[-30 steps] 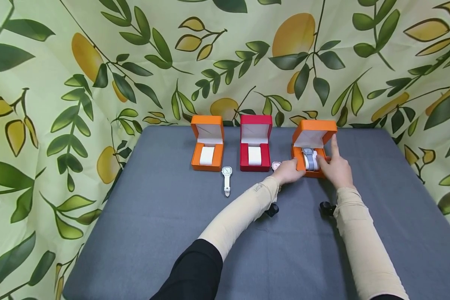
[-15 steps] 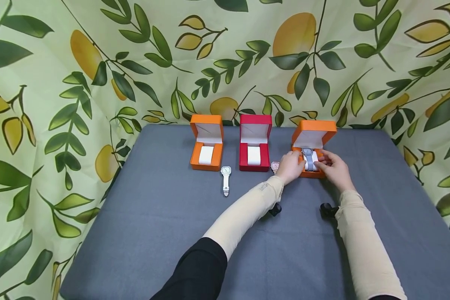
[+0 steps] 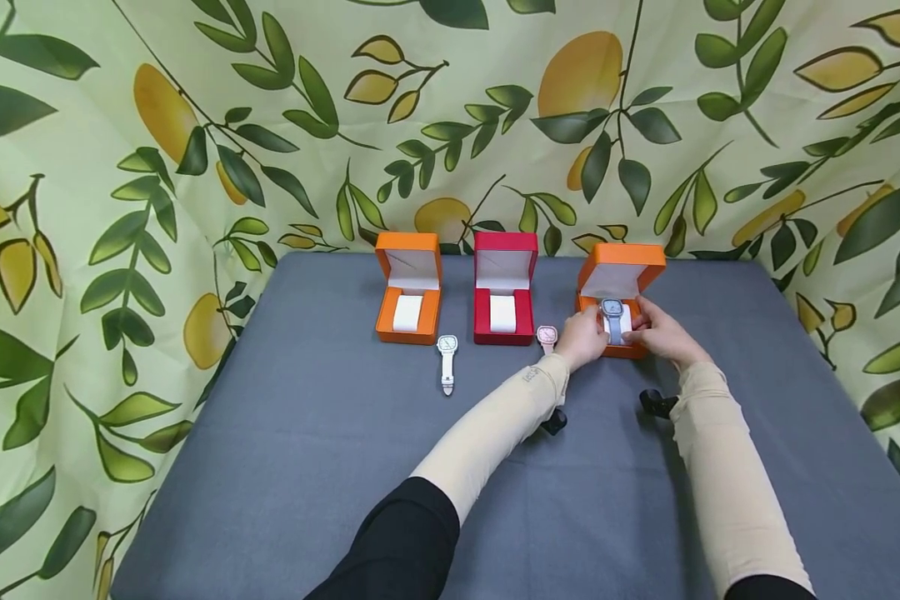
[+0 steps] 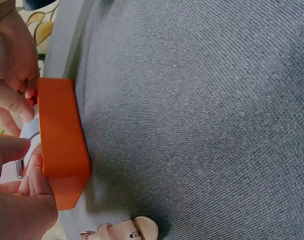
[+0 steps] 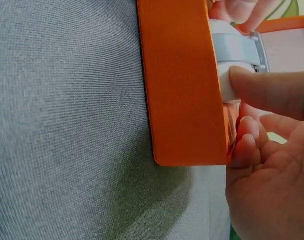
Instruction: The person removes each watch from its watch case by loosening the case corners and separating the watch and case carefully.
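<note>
A light-blue watch (image 3: 612, 321) is wrapped round a white cushion (image 5: 226, 82) in the right-hand orange box (image 3: 624, 352), whose lid stands open. My left hand (image 3: 581, 337) holds the cushion's left side, thumb and fingers at the blue strap (image 4: 29, 130). From the other side my right hand (image 3: 669, 335) pinches the cushion, its thumb pressed on the white padding and its other fingers curled by the box wall (image 5: 187, 90). Just left of my left hand lies a pink watch (image 3: 547, 336), its strap partly hidden by the hand and sleeve.
To the left stand an open red box (image 3: 503, 337) and another open orange box (image 3: 408, 337), each with a bare white cushion. A white watch (image 3: 447, 362) lies on the grey cloth-covered table (image 3: 285, 467) before them. Behind hangs a leaf-patterned curtain (image 3: 450, 108).
My right index finger has come down from the box lid to the cushion. My left hand has shifted from the box's front left corner to the cushion's left side.
</note>
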{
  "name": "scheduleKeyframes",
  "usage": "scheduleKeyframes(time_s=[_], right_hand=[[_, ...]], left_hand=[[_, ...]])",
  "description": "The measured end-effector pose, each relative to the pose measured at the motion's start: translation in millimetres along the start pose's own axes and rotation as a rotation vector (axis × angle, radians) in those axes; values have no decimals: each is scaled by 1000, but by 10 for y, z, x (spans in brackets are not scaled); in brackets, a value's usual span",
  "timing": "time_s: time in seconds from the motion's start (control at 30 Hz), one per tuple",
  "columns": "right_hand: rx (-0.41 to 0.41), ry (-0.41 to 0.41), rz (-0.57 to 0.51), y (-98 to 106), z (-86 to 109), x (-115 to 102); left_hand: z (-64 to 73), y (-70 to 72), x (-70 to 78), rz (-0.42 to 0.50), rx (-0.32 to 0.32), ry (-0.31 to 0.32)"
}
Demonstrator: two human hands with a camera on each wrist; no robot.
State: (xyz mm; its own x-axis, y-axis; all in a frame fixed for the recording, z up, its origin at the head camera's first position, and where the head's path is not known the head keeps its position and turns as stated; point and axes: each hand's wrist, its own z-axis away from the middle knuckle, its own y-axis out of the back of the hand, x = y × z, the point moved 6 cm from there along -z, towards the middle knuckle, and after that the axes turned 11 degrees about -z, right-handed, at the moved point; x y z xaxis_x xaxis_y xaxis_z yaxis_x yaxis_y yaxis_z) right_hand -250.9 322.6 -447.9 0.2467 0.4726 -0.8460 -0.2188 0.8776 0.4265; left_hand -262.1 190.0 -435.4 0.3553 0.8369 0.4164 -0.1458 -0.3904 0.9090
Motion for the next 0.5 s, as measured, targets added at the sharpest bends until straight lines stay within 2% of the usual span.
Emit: scheduleKeyframes(time_s=[0.17, 0.33, 0.5], right_hand=[[-32, 7, -31, -27, 11, 5], [-2, 68, -87, -14, 31, 25], [19, 112, -85, 17, 56, 48]], left_hand=[[-9, -58, -5, -43, -20, -25], [0, -58, -2, -74, -8, -48], [-2, -48, 21, -82, 9, -86]])
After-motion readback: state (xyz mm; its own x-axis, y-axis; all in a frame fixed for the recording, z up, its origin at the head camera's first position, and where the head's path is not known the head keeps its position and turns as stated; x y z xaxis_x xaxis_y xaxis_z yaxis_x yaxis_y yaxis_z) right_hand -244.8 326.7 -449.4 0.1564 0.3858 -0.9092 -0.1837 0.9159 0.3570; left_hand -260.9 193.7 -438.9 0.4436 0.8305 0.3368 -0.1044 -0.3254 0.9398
